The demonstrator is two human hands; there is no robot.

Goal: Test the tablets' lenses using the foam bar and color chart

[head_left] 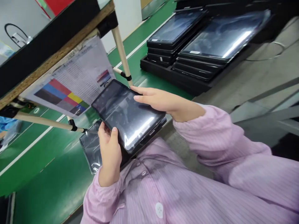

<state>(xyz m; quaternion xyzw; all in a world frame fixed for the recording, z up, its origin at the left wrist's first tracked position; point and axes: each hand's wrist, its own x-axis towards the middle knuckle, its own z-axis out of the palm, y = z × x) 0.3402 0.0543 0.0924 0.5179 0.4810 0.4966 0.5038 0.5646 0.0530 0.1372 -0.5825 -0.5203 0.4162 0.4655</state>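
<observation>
I hold a black tablet with a glossy dark screen above the green belt, tilted toward me. My left hand grips its near left edge, thumb on the screen, fingers wrapped underneath. My right hand holds the far right edge, fingers closed over the rim. A clear plastic bag lies under the tablet, partly hidden by it and my left hand. Both sleeves are pink and striped.
A black tray at the upper right carries two stacks of tablets. A printed sheet with colour bars hangs from a shelf at the left, held on cream tubes. The green conveyor belt runs below.
</observation>
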